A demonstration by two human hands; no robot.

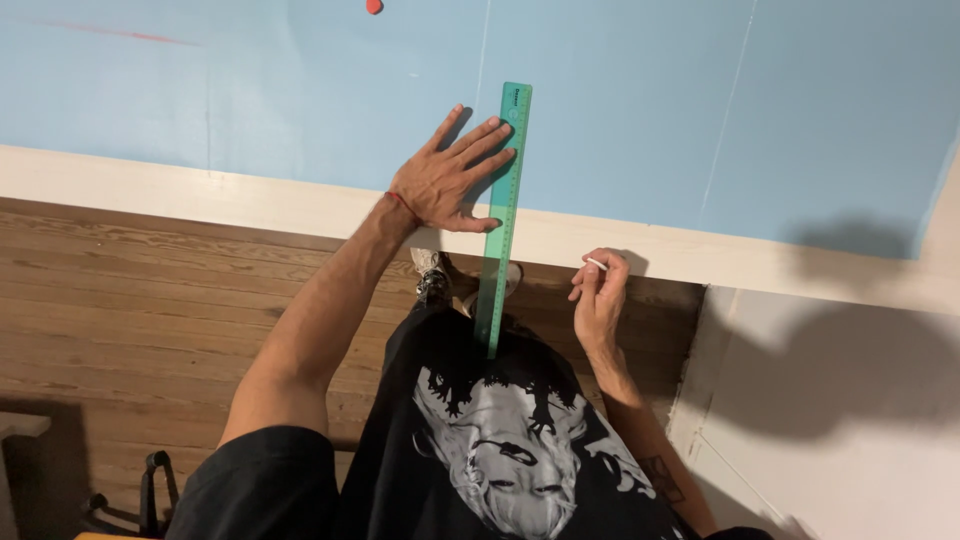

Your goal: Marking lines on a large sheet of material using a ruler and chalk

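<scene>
Pressing flat on the blue sheet (pixel 300 90), the left hand (pixel 445 180) lay with its fingers (pixel 480 140) spread wide, their tips touching the green ruler (pixel 503 220). That ruler ran from the sheet across the pale counter (pixel 150 185) edge and overhung it toward the person's black shirt (pixel 500 440). Off the counter's edge, the right hand (pixel 600 295) hovered just beside the ruler's lower end, its fingers (pixel 612 275) curled narrowly, pinching a small white chalk (pixel 596 264) between thumb and forefinger. Wooden floor (pixel 130 300) showed below.
</scene>
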